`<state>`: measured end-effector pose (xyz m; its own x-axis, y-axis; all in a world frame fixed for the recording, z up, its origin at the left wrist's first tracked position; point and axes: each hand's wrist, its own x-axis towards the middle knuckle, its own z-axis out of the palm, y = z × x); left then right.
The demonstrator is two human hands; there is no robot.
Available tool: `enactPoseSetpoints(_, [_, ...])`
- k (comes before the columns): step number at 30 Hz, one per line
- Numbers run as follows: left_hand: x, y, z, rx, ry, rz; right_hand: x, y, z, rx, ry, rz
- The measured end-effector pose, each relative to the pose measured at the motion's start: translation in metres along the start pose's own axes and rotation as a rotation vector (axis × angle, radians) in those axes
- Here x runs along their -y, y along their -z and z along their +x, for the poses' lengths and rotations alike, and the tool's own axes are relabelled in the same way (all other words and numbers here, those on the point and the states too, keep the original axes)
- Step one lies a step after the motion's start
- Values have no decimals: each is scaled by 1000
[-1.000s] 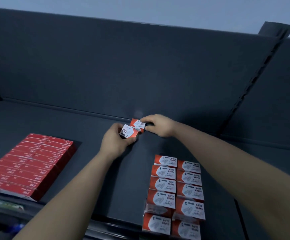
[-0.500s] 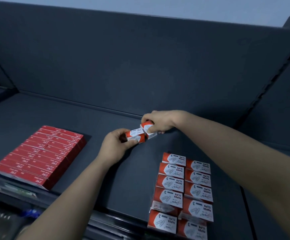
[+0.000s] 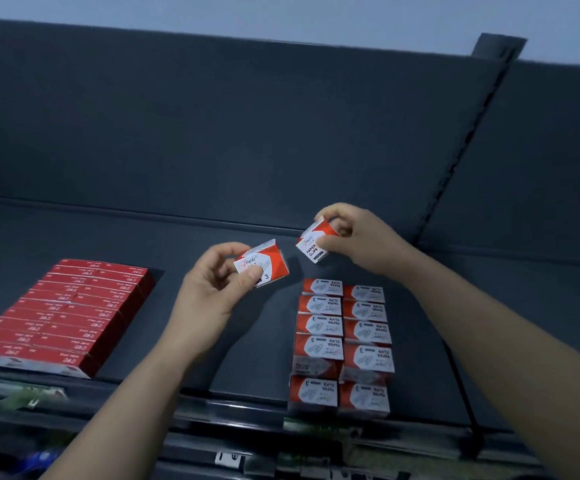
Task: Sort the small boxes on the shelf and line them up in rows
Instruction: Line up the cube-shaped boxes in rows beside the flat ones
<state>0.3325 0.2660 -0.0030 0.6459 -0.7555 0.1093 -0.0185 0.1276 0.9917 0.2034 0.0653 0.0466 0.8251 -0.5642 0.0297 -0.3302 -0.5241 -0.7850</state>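
Right hand pinches a box just beyond the 2 rows — nearer than the left hand, gripping another box.

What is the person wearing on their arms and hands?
Nothing visible: the left hand and right hand are ungloved, with no ring, watch or bracelet; the left forearm and right forearm are bare to the frame edge, no sleeve showing.

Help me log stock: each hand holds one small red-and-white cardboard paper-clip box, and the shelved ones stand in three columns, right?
No: the head view shows the shelved red-and-white paper-clip boxes in two columns, not three. The left hand and right hand each hold one.
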Motion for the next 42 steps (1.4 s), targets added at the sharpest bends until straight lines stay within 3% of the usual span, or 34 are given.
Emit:
enactPoseSetpoints(4, [-21,-8,-30,128,-54,-33,15,12,-73,-212,-4,180])
enactPoseSetpoints(8, [-24,-13,-53,197,-71,19,20,14,-143,-253,-13,352])
enactPoseSetpoints(14, [-6,-21,-83,219,-168,212,4,-16,-210,-366,-64,297])
enactPoseSetpoints(23, [13,-34,-99,135,-162,246,-20,-51,-218,-461,-120,279])
enactPoseSetpoints(42, [30,-31,-100,127,-149,292,-36,-80,-211,-530,-136,181])
